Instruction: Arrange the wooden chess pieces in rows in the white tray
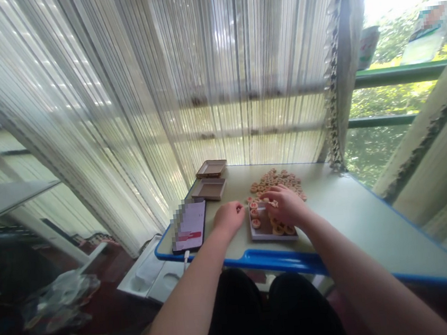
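Observation:
A shallow box tray (254, 235) stands near the table's front edge. Inside it, round wooden Chinese chess pieces (256, 223) with red marks line the left side, and more lie at its lower right. Over the tray's right part my right hand (286, 203) is bent with fingers curled; a pale round piece shows at the fingertips. Left of the tray rests my left hand (229, 218), its fingers curled closed; what they hold, if anything, is hidden. Beyond the tray spreads a heap of similar pieces (274, 177), partly covered by my right hand.
At the table's back left are a shallow tray (210, 190) and a box part (211, 167). A phone (191, 224) with a white cable (187, 256) lies at the left edge. An open white box (150, 274) sits below the table. Curtains (238, 80) hang behind.

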Available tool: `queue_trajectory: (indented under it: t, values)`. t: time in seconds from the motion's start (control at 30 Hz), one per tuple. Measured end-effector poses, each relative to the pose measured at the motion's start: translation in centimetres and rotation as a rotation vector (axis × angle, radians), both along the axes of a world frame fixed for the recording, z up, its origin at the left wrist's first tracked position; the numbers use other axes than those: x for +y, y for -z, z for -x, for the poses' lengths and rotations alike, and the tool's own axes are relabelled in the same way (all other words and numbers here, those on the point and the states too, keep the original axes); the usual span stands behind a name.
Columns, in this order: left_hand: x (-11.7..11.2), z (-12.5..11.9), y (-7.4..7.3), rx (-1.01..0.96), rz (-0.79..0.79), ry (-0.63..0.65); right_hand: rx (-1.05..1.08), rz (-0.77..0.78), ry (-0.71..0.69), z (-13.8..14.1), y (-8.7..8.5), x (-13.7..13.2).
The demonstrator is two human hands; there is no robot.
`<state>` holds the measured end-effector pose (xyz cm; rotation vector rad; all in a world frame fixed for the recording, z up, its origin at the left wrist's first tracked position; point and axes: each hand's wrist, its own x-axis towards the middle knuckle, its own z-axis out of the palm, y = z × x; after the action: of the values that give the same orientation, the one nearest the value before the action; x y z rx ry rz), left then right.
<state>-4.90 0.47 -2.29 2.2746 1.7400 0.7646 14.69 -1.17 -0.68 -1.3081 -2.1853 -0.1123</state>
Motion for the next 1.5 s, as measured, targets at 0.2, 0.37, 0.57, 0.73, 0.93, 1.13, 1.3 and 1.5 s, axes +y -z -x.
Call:
queue_trajectory:
  t: [0.2,0.37,0.57,0.73,0.93,1.13,1.3,1.5]
  values:
    - [3.0,-1.8,-1.8,-0.062,0.068,0.036,0.143,-0.055,0.272,-1.4,1.0,1.9]
    - [6.7,-4.1,-2.5,-0.132,0.034,0.063,0.211,-0.033,0.504,-2.8,1.9,3.0]
    - [9.7,-5.6,-2.2,-0.099,-0.004,0.109,0.219,0.130,0.736,-3.1,1.7,3.8]
    - [10.1,-5.5,-1.0,0.008,-0.033,0.190,0.213,0.240,0.773,-2.9,1.2,4.4]
    - [10.3,-5.1,-0.3,-0.028,-0.004,0.271,0.176,0.263,0.690,-3.6,1.4,4.5]
    - [10.4,-5.0,-0.5,-0.007,0.021,0.324,0.207,0.237,0.696,-4.1,1.6,4.5]
    - [9.5,-5.1,-1.5,0.092,-0.059,0.183,0.186,0.136,0.528,-3.6,1.9,4.6]
    - [8.4,-5.1,-3.1,0.246,0.111,0.088,0.167,0.107,0.430,-2.9,2.3,4.6]
